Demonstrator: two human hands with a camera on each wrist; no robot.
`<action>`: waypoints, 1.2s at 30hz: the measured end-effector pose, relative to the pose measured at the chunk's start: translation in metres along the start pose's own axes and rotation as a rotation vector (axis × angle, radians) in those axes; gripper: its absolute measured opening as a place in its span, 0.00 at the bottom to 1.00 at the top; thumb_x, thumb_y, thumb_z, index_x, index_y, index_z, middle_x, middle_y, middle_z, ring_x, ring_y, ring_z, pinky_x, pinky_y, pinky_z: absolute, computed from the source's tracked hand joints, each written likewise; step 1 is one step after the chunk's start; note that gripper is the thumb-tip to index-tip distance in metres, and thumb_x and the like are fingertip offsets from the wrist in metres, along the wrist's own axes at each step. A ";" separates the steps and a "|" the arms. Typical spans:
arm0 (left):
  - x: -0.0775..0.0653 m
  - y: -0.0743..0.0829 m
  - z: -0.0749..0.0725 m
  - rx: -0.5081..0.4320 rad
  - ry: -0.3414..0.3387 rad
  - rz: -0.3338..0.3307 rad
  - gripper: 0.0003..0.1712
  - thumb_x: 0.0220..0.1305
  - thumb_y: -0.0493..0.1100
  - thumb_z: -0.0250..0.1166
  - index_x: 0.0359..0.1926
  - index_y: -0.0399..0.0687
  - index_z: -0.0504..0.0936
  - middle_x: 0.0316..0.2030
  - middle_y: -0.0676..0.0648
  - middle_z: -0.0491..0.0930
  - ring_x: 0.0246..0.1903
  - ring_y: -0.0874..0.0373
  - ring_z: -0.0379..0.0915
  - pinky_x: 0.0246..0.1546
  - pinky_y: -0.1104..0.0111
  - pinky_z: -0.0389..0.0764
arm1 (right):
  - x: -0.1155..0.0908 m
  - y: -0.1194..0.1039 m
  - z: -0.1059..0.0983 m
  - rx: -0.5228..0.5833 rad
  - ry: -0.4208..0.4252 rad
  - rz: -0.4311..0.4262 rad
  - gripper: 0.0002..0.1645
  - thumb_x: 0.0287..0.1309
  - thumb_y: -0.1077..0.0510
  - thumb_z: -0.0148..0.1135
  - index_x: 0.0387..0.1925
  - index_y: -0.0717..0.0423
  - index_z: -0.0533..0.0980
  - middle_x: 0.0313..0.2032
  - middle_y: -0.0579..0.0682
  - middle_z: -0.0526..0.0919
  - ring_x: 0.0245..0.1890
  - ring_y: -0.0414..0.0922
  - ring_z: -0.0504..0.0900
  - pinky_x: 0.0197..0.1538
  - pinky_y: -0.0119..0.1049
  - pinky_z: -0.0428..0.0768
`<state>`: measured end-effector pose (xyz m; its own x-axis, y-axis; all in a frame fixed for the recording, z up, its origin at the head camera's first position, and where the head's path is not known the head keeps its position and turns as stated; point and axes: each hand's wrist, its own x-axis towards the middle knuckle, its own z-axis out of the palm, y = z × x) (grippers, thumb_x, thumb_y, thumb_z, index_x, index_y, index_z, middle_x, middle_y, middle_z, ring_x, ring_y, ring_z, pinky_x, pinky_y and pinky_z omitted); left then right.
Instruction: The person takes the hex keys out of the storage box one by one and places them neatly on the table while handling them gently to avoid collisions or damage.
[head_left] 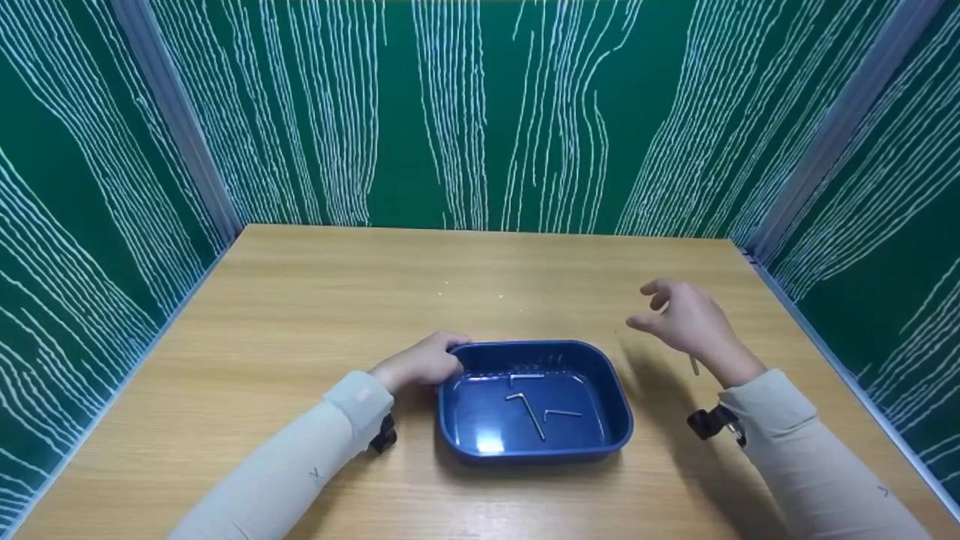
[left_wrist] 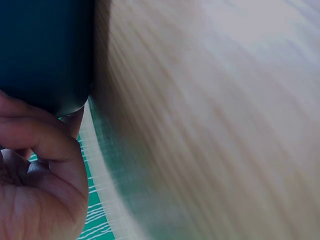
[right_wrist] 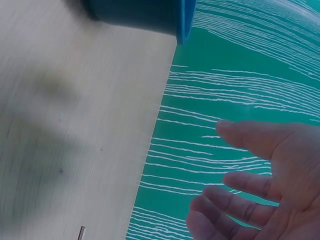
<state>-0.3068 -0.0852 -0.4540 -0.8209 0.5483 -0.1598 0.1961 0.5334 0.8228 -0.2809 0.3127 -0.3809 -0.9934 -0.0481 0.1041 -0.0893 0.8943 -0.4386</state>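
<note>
A blue plastic tray (head_left: 536, 451) stands on the table with three L-shaped hex keys lying apart inside: one near the back wall (head_left: 527, 376), a larger one in the middle (head_left: 531, 416) and one at the right (head_left: 562, 413). My left hand (head_left: 427, 360) grips the tray's back-left corner; in the left wrist view curled fingers (left_wrist: 55, 137) meet its wall. To the right of the tray, my right hand (head_left: 686, 319) hovers above the table, fingers loosely bent and holding nothing. Another hex key (head_left: 694, 365) lies below the right wrist, partly hidden by it.
The wooden table (head_left: 337, 285) has small pale specks (head_left: 501, 297) behind the tray. Green panels with white wavy lines (head_left: 510, 112) enclose its back and sides, with grey posts (head_left: 180, 112) at the corners. A dark wrist camera (head_left: 705, 424) hangs under the right sleeve.
</note>
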 end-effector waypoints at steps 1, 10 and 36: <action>0.000 0.000 0.000 0.003 0.000 -0.002 0.17 0.60 0.28 0.55 0.47 0.39 0.84 0.32 0.50 0.77 0.21 0.59 0.70 0.20 0.72 0.73 | 0.000 -0.001 0.000 0.001 -0.004 0.000 0.39 0.65 0.47 0.75 0.67 0.67 0.76 0.57 0.73 0.84 0.51 0.67 0.86 0.50 0.61 0.88; 0.001 -0.001 0.001 0.018 0.024 0.014 0.17 0.59 0.28 0.55 0.46 0.38 0.84 0.32 0.50 0.75 0.22 0.59 0.69 0.22 0.73 0.70 | -0.004 -0.012 0.001 0.012 0.004 -0.042 0.39 0.64 0.46 0.76 0.67 0.65 0.77 0.57 0.71 0.85 0.54 0.66 0.87 0.52 0.63 0.88; 0.001 -0.001 0.000 0.037 0.013 0.029 0.17 0.60 0.27 0.55 0.47 0.39 0.85 0.34 0.49 0.77 0.29 0.58 0.72 0.27 0.71 0.74 | -0.020 -0.053 0.009 0.045 0.033 -0.115 0.36 0.61 0.51 0.79 0.65 0.63 0.80 0.53 0.68 0.87 0.50 0.64 0.89 0.47 0.58 0.91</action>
<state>-0.3083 -0.0850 -0.4550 -0.8214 0.5557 -0.1285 0.2399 0.5410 0.8061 -0.2565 0.2623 -0.3677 -0.9736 -0.1340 0.1850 -0.2064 0.8628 -0.4615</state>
